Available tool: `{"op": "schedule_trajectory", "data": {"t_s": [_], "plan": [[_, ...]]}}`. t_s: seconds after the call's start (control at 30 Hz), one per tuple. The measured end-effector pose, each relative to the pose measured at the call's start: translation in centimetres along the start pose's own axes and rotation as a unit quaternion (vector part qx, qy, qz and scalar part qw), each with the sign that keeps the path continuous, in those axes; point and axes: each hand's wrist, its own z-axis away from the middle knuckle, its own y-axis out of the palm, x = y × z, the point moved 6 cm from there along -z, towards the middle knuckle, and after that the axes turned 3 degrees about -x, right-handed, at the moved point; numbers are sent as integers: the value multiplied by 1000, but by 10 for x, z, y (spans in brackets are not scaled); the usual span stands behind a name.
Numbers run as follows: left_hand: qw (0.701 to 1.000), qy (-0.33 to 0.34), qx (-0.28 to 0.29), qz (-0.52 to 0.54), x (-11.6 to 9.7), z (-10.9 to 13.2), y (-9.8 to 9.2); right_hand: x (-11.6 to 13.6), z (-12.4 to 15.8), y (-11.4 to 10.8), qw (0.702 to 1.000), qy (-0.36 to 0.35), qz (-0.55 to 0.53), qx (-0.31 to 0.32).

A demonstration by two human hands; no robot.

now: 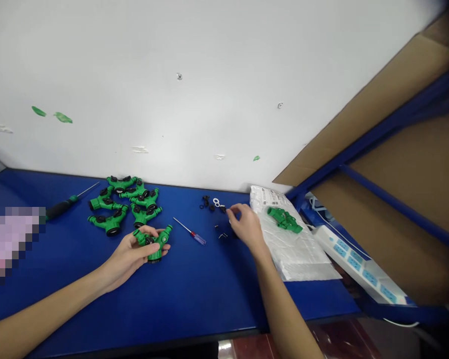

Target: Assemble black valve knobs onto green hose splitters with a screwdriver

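Note:
My left hand [134, 252] is closed round a green plastic hose splitter [155, 242] with black fittings, holding it just above the blue table [194, 289]. My right hand [245, 227] reaches toward a scatter of small black and white rings and parts [213, 203] near the wall; its fingers are pinched over them, and what they hold is too small to make out. A pile of several finished green splitters [125, 204] lies behind my left hand.
A small red-handled screwdriver [190, 232] lies between my hands. A larger green-and-black screwdriver [69, 202] sits at the far left. One green splitter [284, 219] rests on a white plastic bag [299, 249] to the right, beside a white power strip [355, 262] and blue shelving [377, 134].

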Motion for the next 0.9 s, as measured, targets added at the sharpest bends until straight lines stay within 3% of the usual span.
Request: {"op": "schedule_trajectory", "data": {"t_s": [0.1,0.2,0.4,0.57,0.8,0.9], "plan": [[1000,-3,-2,0,2,-1,-2,-35,-20,-3,999,-4,8,39],[1000,-3,4,6,3,-1,-3,-48,-23,7,997,-18,6,76],[1000,4,8,27,1,-2,-1,-46,-18,21,997,-16,-4,73],[1000,-6,16,23,1,-2,0,-47,-15,10,998,-9,-21,57],[999,-8,27,16,-2,-2,-1,-41,-5,5,989,-53,-54,128],[999,-12,30,15,-1,-2,-2,-41,-5,5,988,-57,-60,131]]}}
